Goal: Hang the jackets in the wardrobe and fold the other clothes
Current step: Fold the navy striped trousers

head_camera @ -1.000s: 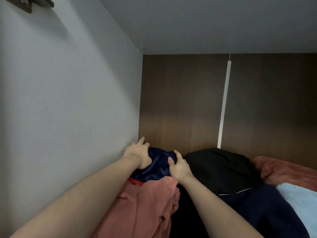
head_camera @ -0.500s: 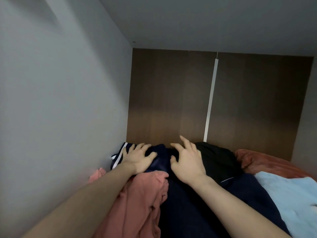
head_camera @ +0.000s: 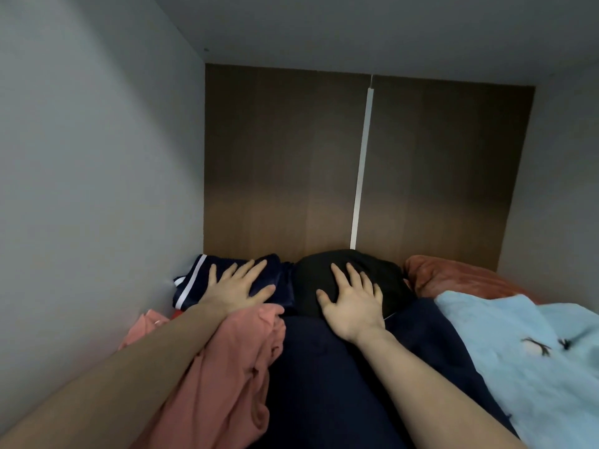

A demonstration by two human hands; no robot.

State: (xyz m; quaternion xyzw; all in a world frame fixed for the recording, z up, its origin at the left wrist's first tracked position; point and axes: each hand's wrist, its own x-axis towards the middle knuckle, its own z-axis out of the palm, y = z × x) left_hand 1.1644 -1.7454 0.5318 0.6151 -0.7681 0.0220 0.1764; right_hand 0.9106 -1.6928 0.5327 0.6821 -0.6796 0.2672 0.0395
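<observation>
Navy garment with white stripes (head_camera: 227, 277) sits tucked in the back-left corner of the wardrobe shelf, hard against the grey side wall (head_camera: 97, 189), its long axis running left to right along the brown back panel (head_camera: 282, 163). Left hand (head_camera: 238, 288) lies flat on it, fingers straight and spread, gripping nothing. Right hand (head_camera: 351, 299) the same, splayed wide on the black bundle (head_camera: 389, 280) just beside it. Nearer the front edge: a salmon garment (head_camera: 227, 367), a dark navy one (head_camera: 324, 384), a light blue one (head_camera: 518, 351), with a rust piece (head_camera: 453, 275) at the back right. Risk, I'd say: pressing too hard could bunch the fold, or the loose salmon cloth slides off the front.
</observation>
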